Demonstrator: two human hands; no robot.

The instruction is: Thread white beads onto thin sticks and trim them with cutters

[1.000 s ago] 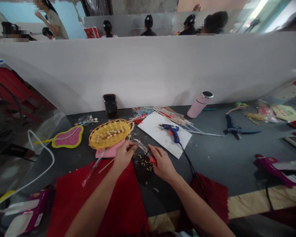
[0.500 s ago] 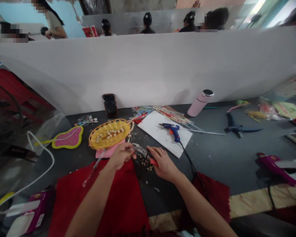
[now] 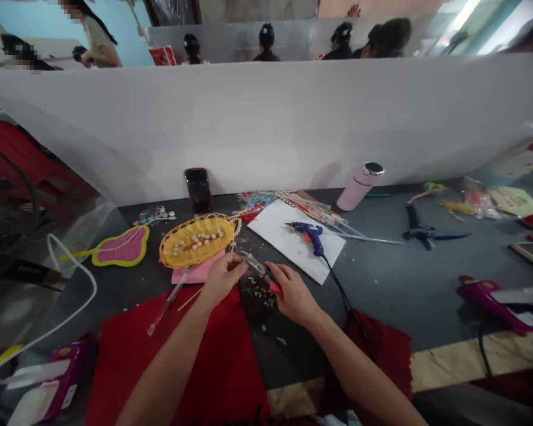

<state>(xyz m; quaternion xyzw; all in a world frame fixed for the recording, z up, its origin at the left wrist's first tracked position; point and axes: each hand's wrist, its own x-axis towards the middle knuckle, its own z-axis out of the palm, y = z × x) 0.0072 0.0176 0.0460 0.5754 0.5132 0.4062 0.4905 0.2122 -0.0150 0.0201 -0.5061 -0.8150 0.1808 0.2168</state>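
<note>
My right hand (image 3: 293, 291) is wrapped around the red-handled pruning shears (image 3: 260, 269), whose curved metal blades point left toward my other hand. My left hand (image 3: 225, 275) is closed in a pinch right by the blades. A thin pale stick (image 3: 190, 299) runs out behind it over the red cloth and seems to be in its fingers; its cut end is too small to make out. Below the shears, small pale cut bits (image 3: 262, 294) are scattered on the dark tabletop. Left of my hands, a yellow woven basket (image 3: 171, 260) holds several similar pale pieces.
A blue glue gun (image 3: 313, 236) lies on a white board (image 3: 270, 222), its black cord trailing toward me. Red cloth (image 3: 222, 367) covers the front left. A pink bottle (image 3: 359, 186) and a phone (image 3: 198, 189) stand at the back by the white partition (image 3: 266, 118).
My left hand has turned slightly, its fingertips shifting a little right toward the blades. More of the pale stick shows behind it. The right hand keeps its grip on the shears.
</note>
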